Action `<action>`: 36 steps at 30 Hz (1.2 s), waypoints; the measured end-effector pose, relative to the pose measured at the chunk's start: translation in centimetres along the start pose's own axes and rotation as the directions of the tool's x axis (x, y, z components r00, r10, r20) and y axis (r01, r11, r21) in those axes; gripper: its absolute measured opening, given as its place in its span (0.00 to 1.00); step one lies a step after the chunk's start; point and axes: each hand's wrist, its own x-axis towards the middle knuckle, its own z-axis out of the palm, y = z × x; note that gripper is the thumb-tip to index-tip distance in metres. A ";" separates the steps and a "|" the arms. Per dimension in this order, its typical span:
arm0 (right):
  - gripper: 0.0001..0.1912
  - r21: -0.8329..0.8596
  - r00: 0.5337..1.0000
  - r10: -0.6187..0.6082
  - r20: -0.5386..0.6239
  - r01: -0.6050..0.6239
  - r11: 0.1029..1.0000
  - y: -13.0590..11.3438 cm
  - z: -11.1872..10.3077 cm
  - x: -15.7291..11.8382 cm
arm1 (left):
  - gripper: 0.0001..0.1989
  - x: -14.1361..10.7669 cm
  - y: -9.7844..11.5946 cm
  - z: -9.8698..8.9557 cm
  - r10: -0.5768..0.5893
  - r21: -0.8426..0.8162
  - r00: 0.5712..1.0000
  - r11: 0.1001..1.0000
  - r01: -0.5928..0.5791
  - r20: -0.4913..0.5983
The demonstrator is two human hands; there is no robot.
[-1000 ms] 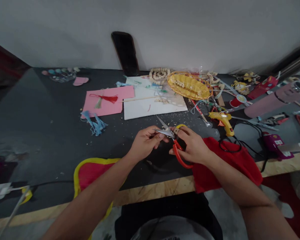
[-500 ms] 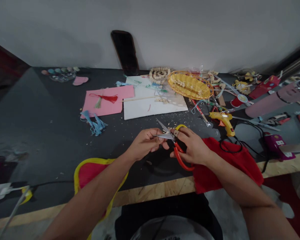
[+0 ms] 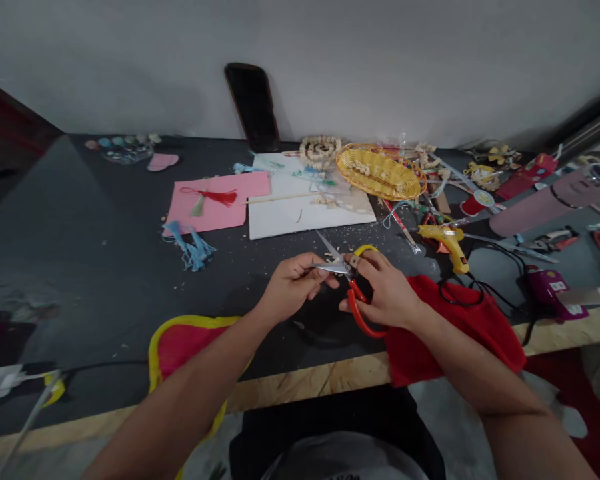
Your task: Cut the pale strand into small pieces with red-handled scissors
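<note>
My right hand [image 3: 387,290] grips a pair of scissors [image 3: 363,312] with red and yellow handles. The blades are parted, one aimed away from me and the other across toward my left hand [image 3: 296,283]. My left fingers are pinched together at that lower blade's tip; what they hold, if anything, is too small to make out. Below the blades lies the dark tabletop [image 3: 275,347], sprinkled with small pale scraps. A red cloth [image 3: 460,333] lies under my right wrist. Beneath my left forearm is a pink-red piece with yellow edging [image 3: 187,343].
Beyond my hands lie a white board [image 3: 310,217], pink paper [image 3: 210,207] with red and green tassels, and a blue tassel [image 3: 193,250]. A yellow wicker basket [image 3: 380,177], a yellow glue gun [image 3: 445,243] and a pink bottle [image 3: 545,203] crowd the right. A phone [image 3: 255,107] leans on the wall.
The scissors and both hands stay close together in nearly the same place. My left hand has shifted slightly, and the blades have tilted a little; the view has moved marginally.
</note>
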 end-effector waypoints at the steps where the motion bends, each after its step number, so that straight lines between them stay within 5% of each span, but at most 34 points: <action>1: 0.39 -0.007 1.000 -0.015 -0.004 0.015 1.000 0.1 0.0 0.0 | 0.13 0.0 0.0 -0.1 -0.021 -0.013 1.000 1.000 0.021 0.019; 9: 0.39 0.099 0.988 -0.152 -0.001 0.152 0.983 0.7 0.2 -0.1 | 0.16 0.3 0.0 -0.8 -0.121 -0.086 0.973 0.986 0.140 0.195; 16: 0.33 0.040 0.997 -0.070 -0.020 0.071 0.997 -0.3 -0.1 -0.4 | 0.16 0.0 0.0 -0.2 -0.073 -0.080 0.991 0.993 0.083 0.113; 23: 0.32 0.123 0.997 -0.080 -0.017 0.081 0.989 -0.8 -0.6 -0.3 | 0.15 -0.4 0.5 0.2 0.110 0.147 0.994 0.983 -0.109 -0.003; 33: 0.22 0.396 0.998 -0.068 0.008 0.059 0.916 -1.5 -1.0 -0.4 | 0.16 -0.3 0.5 -0.2 0.237 0.223 0.971 0.947 -0.230 -0.006; 36: 0.27 0.337 0.996 -0.080 -0.024 0.084 0.938 -1.1 -1.1 -0.3 | 0.16 -0.2 0.4 -0.3 0.233 0.200 0.972 0.951 -0.235 0.030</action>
